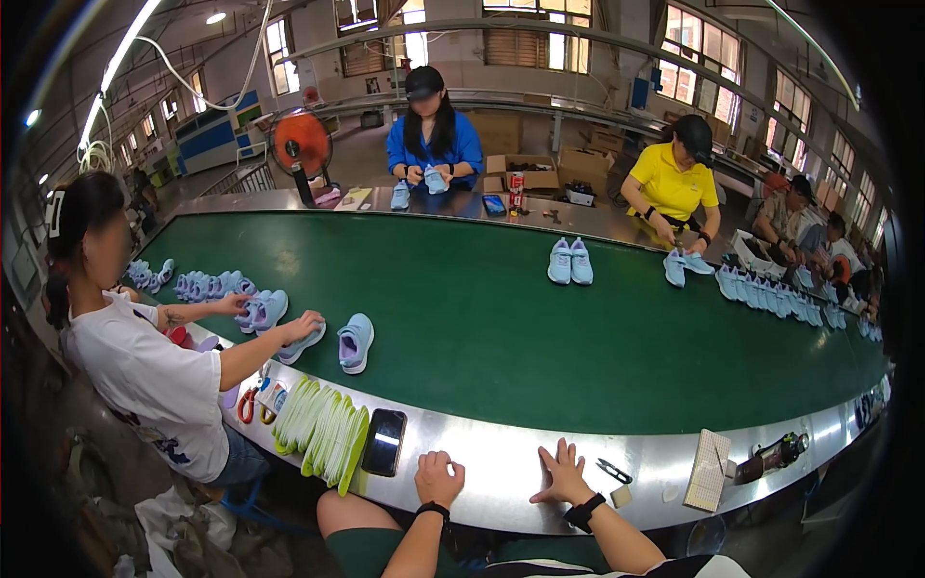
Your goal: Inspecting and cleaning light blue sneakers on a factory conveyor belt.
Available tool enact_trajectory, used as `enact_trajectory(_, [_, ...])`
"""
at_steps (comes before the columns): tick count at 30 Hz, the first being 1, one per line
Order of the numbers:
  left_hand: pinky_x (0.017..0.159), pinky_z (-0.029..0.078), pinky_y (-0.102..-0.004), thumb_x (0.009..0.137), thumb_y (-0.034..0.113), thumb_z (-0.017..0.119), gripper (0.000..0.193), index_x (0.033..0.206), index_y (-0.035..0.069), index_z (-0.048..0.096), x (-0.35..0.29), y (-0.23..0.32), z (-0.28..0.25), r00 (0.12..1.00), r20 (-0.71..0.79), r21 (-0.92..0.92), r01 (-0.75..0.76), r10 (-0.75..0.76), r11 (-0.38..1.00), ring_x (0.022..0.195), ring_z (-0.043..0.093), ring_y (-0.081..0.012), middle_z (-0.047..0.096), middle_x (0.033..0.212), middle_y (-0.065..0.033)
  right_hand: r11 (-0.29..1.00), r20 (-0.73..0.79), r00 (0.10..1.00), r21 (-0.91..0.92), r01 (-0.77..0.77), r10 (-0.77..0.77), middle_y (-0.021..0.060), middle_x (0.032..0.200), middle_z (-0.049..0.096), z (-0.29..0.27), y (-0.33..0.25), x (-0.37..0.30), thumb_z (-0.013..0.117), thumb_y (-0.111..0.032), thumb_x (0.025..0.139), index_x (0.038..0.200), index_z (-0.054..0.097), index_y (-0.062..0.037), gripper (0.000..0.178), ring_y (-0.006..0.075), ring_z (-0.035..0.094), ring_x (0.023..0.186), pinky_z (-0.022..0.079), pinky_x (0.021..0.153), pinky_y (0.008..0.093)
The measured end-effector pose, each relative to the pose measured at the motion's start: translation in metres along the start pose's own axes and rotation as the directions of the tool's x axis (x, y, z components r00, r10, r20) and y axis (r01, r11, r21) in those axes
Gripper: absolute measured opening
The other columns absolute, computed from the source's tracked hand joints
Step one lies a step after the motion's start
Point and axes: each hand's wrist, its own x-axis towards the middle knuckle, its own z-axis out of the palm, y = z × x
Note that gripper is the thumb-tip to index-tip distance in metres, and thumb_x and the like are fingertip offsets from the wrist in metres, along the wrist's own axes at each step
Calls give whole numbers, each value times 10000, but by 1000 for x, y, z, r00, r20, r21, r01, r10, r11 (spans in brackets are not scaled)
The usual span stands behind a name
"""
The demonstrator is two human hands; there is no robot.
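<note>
My left hand (pixel 439 479) rests on the metal table edge (pixel 501 453) with its fingers curled in, and nothing shows in it. To its left lies a black phone (pixel 384 443), beside a row of white insoles with lime-green edges (pixel 323 433). My right hand (pixel 565 474) is open on the same metal strip, fingers spread and holding nothing. Just right of it are black thread snips (pixel 614 471) and a small beige block (pixel 621 496). Both wrists wear dark bands.
Beyond the metal edge runs a green conveyor belt (pixel 453 318) carrying light-blue shoes (pixel 570 261). On my left, a person in white (pixel 159 376) handles shoes; across, people in blue (pixel 438 144) and yellow (pixel 674 183) handle more. A notepad (pixel 708 470) and bottle (pixel 771 457) are at right.
</note>
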Motion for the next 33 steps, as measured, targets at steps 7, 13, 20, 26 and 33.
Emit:
enact_trajectory(7, [636, 482, -422, 698, 126, 621, 99, 712, 82, 533, 0, -1, 1, 1000, 16, 11, 1, -1, 1000, 783, 545, -298, 554, 766, -80, 998, -38, 999, 43, 37, -36, 324, 1545, 31, 4, 7, -2, 871, -596, 467, 1499, 296, -209, 1244, 515, -1, 1427, 80, 1086, 676])
enact_trajectory(13, [644, 481, -420, 698, 128, 621, 106, 713, 77, 530, 2, 1, 2, 1000, 10, 11, 2, -2, 1000, 782, 542, -301, 553, 767, -89, 996, -101, 992, 51, 74, -69, 305, 1551, 57, 7, 13, -4, 848, -636, 475, 1491, 317, -203, 1225, 503, 23, 1432, 93, 1091, 671])
enact_trajectory(20, [650, 481, -420, 698, 129, 623, 109, 712, 76, 530, -1, -1, 3, 1000, 6, 9, -7, 7, 1000, 783, 543, -302, 551, 768, -94, 996, -88, 994, 42, 75, -71, 300, 1551, 70, 5, 12, -5, 831, -656, 496, 1488, 324, -201, 1203, 496, 43, 1434, 94, 1091, 672])
enact_trajectory(26, [633, 476, -432, 702, 113, 619, 86, 721, 74, 545, 0, -2, 3, 1000, -15, 14, -23, 23, 1000, 770, 545, -312, 558, 757, -98, 995, -102, 992, 50, 84, -79, 301, 1551, 69, 3, 10, -7, 826, -661, 502, 1489, 324, -206, 1197, 486, 40, 1438, 97, 1098, 661])
enact_trajectory(33, [631, 475, -429, 696, 112, 627, 95, 716, 75, 542, 1, 1, 1, 1000, 2, 12, -10, 10, 1000, 768, 545, -311, 554, 753, -96, 994, -100, 992, 65, 84, -77, 303, 1551, 74, 4, 12, -7, 822, -670, 498, 1486, 332, -205, 1196, 489, 41, 1437, 98, 1098, 661])
